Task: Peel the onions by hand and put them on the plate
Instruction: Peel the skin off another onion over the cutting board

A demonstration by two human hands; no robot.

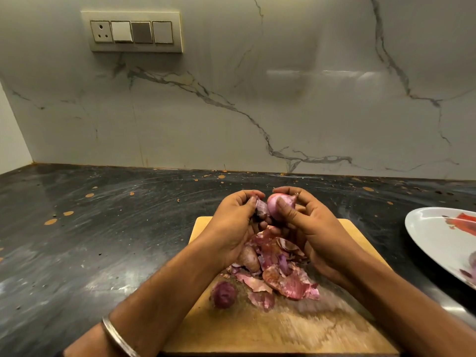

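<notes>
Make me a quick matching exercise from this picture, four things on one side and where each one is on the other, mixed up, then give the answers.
Things:
1. Onion being peeled
2. Pile of skins
3. White plate
4. Switch panel

Places:
A. On the wall
B. On the counter at the right edge
C. Held up between both hands
D. On the wooden board

Pairs: 1-C, 2-D, 3-B, 4-A

Both forearms reach forward over the middle of the board, hands raised and close together. The right hand (306,225) cups an onion (277,206), thumb pressed on it; the left hand (231,228) pinches a strip of peel (260,208), a bangle (117,336) on its wrist
</notes>
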